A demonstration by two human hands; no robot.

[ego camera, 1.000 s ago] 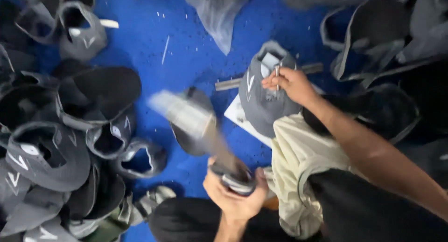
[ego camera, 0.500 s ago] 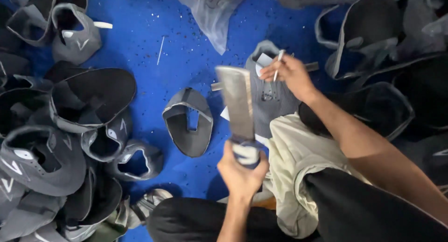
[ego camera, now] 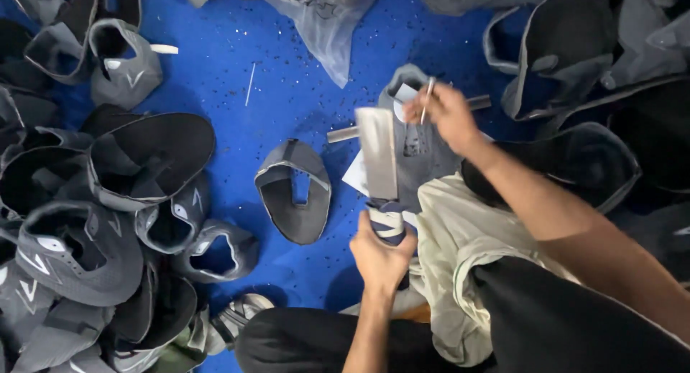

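I look down on a speckled blue floor (ego camera: 287,93) that fills the middle of the view, with a big heap of grey and black fabric shoe uppers (ego camera: 93,222) piled along the left and more dark uppers (ego camera: 575,64) far right. A clear plastic bag (ego camera: 323,21) lies at the far edge. One loose grey upper with a cut-out tongue slot (ego camera: 295,190) sits alone on the floor, left of my hands. Under my right hand lies another grey shoe upper (ego camera: 424,146) on a cream cloth (ego camera: 460,236) over my knee. My left hand (ego camera: 381,258) is closed tight around the taped handle of a broad flat metal blade (ego camera: 379,154), whose long axis runs near to far, tip beside that upper. My right hand (ego camera: 449,114) is nearer the upper, resting on it, fingers pinched on a thin metal pin (ego camera: 427,100) standing almost upright.
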